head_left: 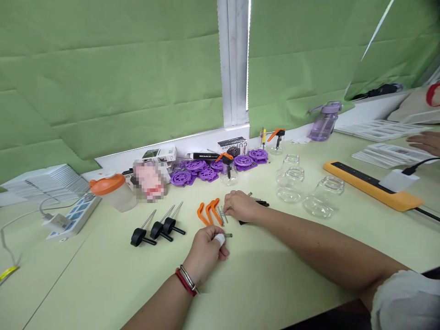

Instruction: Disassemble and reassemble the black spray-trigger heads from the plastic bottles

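Note:
My left hand (pixel 205 251), with a white wrap on the thumb, pinches a small metal spring (pixel 228 235) that pokes out to the right. Beyond it my right hand (pixel 241 206) is closed, its fingertips down at several thin metal pins (pixel 222 216); what is between them is hidden. Left of the pins lie three orange trigger levers (pixel 208 212). Partly covered by my right hand and forearm are black parts (pixel 263 203) and more springs (pixel 255 199). Further left are three black sprayer heads (pixel 157 230) with thin metal rods.
Clear glass bottles (pixel 289 185) stand to the right, before an orange power strip (pixel 371 185). Purple plastic parts (pixel 208 173), boxes and an assembled sprayer bottle (pixel 228 174) line the back. An orange-lidded cup (pixel 117 195) and white power strip (pixel 77 217) are left. Another person's hand (pixel 426 143) shows far right.

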### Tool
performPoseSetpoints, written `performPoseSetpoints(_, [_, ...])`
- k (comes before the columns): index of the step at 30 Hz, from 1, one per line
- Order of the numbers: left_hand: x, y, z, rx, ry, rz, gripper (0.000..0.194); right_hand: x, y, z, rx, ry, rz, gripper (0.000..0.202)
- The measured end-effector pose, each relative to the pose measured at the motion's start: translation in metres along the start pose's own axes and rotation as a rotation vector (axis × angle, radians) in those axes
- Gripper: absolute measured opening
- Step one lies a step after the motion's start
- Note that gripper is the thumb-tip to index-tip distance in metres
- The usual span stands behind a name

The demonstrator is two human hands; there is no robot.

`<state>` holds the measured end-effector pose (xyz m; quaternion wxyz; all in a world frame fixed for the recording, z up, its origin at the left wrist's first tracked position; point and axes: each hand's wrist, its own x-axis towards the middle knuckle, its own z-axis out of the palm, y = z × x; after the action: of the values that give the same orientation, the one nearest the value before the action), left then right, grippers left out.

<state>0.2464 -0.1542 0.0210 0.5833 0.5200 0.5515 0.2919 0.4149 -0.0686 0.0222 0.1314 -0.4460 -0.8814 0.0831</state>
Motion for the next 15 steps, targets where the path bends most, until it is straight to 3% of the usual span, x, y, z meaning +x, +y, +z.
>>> performPoseSetpoints(5, [0.0, -0.001, 0.0, 0.016, -0.009, 0.005, 0.007, 0.001, 0.001, 0.006, 0.008, 0.025, -0.04, 0.011])
performPoseSetpoints(8, [-0.002, -0.002, -0.002, 0.013, -0.02, 0.017, 0.009, 0.0, 0.009, -0.005, 0.061, 0.089, -0.023, 0.011])
performPoseSetpoints(12, [-0.002, 0.005, -0.007, 0.062, -0.005, 0.12, 0.012, -0.017, 0.037, -0.027, 0.228, 0.282, 0.237, 0.012])
performPoseSetpoints(15, [0.007, 0.02, -0.007, 0.144, 0.055, 0.216, 0.012, -0.038, 0.06, -0.028, 0.273, 0.296, 0.39, 0.013])
